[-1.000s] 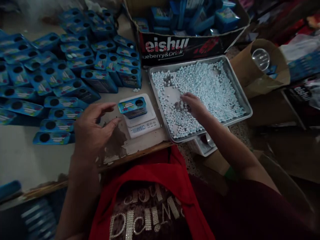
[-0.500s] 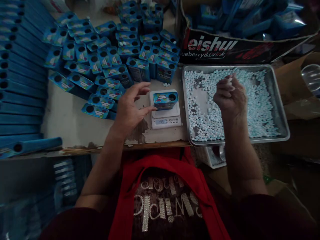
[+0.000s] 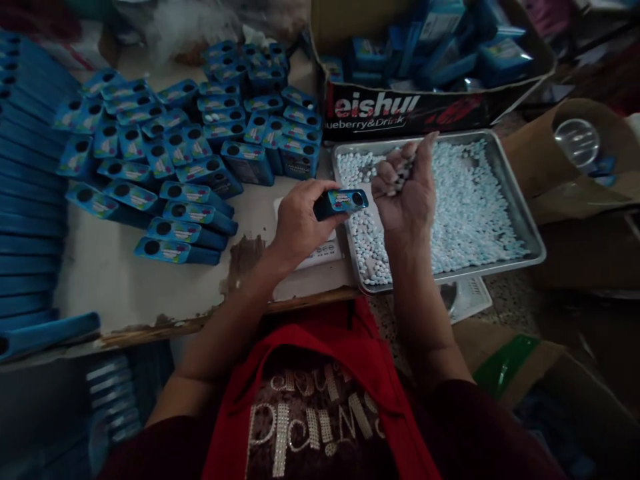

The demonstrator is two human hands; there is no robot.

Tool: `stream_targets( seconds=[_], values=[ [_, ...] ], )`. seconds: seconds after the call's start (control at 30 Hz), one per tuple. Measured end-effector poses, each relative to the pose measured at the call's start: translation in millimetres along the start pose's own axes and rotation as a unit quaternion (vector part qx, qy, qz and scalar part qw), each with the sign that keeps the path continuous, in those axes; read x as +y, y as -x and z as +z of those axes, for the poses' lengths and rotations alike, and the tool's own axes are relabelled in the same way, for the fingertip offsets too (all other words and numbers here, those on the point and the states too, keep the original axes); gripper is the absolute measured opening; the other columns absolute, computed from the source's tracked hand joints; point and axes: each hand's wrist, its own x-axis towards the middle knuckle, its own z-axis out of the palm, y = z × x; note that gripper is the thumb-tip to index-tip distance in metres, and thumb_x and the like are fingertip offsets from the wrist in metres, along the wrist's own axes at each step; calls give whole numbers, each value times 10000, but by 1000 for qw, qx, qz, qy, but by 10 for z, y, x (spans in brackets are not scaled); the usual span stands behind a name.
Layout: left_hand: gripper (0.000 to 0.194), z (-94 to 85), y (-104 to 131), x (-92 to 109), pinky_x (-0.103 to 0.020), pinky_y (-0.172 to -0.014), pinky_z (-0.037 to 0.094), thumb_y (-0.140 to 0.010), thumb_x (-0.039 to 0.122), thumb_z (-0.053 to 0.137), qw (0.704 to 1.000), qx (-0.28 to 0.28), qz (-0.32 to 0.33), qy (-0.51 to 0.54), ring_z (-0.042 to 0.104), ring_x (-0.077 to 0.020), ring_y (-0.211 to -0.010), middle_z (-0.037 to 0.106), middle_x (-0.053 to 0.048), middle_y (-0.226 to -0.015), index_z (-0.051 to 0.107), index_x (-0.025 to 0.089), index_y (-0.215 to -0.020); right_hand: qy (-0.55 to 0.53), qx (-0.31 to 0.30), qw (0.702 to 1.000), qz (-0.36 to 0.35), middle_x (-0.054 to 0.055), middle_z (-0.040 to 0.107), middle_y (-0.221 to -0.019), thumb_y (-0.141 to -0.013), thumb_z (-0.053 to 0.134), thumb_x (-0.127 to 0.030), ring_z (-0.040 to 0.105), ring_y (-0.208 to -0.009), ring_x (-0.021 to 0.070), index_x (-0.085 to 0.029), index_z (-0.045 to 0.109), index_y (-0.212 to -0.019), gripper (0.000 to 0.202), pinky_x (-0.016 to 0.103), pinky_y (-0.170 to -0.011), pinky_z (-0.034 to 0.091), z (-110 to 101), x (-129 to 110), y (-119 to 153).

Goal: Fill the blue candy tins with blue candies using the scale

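My left hand [image 3: 303, 217] is wrapped round a small blue box [image 3: 341, 202] with a round dark hole in its top, held tilted near the left rim of the metal tray [image 3: 531, 230]. Partly hidden beneath that hand and wrist lies the white scale [image 3: 320, 255]. My right hand [image 3: 407, 183] is over the tray, palm up with fingers curled round several small white candies [image 3: 403, 175]. Pale blue and white candies [image 3: 475, 207] are spread across the tray.
Many blue boxes [image 3: 180, 155] stand on the table left of the scale, beside a long row of boxes [image 3: 30, 193] at the far left. A black-printed carton [image 3: 370, 110] with more boxes stands behind the tray. Right of it is a brown paper bag [image 3: 540, 153].
My left hand has taken the blue box off the scale and brought it to the tray. My right hand has turned palm up with candies and come closer to the box.
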Motion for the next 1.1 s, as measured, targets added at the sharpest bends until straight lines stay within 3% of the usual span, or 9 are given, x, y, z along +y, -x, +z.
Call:
stream_targets(
  seconds=[0.1,0.2,0.3,0.47,0.6,0.7,0.87,0.97,1.1],
  values=[
    [533,162,-80,129,-444,-1093,702,-867,146,1094,1000,-16,4,3,861,-317,-1184,881,-81,-1294,829,237,-1320,67,14,993,-97,-32,456,-802,-1123,865,-749,423,-658,161,-293,592,-862,593,287,-543,424,100,16,87],
    [531,304,-125,211,-457,-1094,699,-852,99,1085,1000,-22,1,14,860,-322,-1185,885,-83,-1293,840,235,-1304,150,19,978,-145,-20,422,-795,-1117,796,-838,479,-699,185,-300,554,-835,655,328,-633,500,-9,15,142],
    [544,428,-159,252,-479,-1111,702,-820,85,1085,999,-30,-1,31,857,-333,-1194,886,-88,-1308,848,238,-1285,228,18,967,-113,11,435,-839,-1168,632,-900,580,-776,218,-322,652,-932,624,345,-650,527,-151,-29,187],
    [523,625,-183,187,-485,-1104,719,-815,144,1103,998,-30,-11,53,852,-340,-1201,890,-83,-1276,854,252,-1262,187,46,976,-98,3,403,-820,-1114,671,-965,554,-753,220,-335,681,-964,648,340,-648,577,-340,-173,175],
    [465,678,-156,26,-431,-1034,739,-876,181,1049,989,-18,-62,134,852,-296,-1153,887,-72,-1269,835,257,-1282,282,116,949,-76,1,503,-807,-1121,725,-901,573,-742,211,-323,634,-890,630,317,-646,562,-828,-446,57],
    [435,564,-107,-116,-391,-968,753,-912,343,1031,971,-8,-113,212,865,-275,-1085,883,-54,-1202,813,258,-1279,436,137,887,-62,17,634,-843,-1103,810,-803,618,-797,199,-290,633,-794,624,307,-703,539,-1408,-751,-94],
    [573,153,18,-207,-374,-943,758,-812,514,1140,957,42,-128,258,873,-262,-1023,895,-42,-1174,836,266,-1229,676,84,722,-119,69,766,-1018,-1124,842,-554,693,-1109,262,-270,764,-887,378,388,-989,540,-2205,-1158,-775],
    [534,-132,123,-127,-452,-981,775,-811,483,1150,960,56,-161,223,882,-307,-1082,906,-29,-1209,847,307,-1213,701,90,699,-108,141,777,-1305,-1142,856,-416,640,-1300,268,-222,803,-1055,219,426,-1155,469,-2425,-1127,-1314],
    [464,-451,290,-34,-556,-1045,764,-816,316,1089,963,97,-199,152,861,-347,-1143,892,17,-1232,860,376,-1215,765,49,637,-82,188,697,-1606,-1181,834,-484,575,-1506,375,-247,809,-1380,310,562,-1286,421,-2543,-876,-1683]
  ],
)
